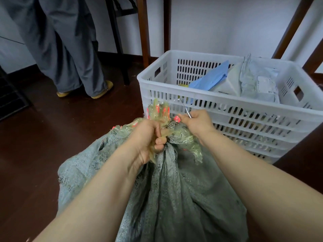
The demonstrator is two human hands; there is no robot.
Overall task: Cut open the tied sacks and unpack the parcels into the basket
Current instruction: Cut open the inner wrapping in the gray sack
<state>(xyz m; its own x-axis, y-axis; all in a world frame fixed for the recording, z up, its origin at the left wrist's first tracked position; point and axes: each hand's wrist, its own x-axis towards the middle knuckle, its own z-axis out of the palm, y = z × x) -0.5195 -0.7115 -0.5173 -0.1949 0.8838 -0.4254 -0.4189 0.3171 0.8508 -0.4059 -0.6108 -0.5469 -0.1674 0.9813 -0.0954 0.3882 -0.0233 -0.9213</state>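
The left hand is squeezing the tied neck of the sack on the floor. The right hand is holding a thin blade just beside it, on its right, tip pointing up toward the basket.

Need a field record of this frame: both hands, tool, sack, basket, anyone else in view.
left hand: grips the taped neck of the sack
right hand: holds a thin metal tool beside that neck
sack: grey woven, tied shut, on the dark floor
basket: white, slatted, beyond the sack; holds a blue parcel and grey parcels
person: stands far left, grey trousers, yellow slippers
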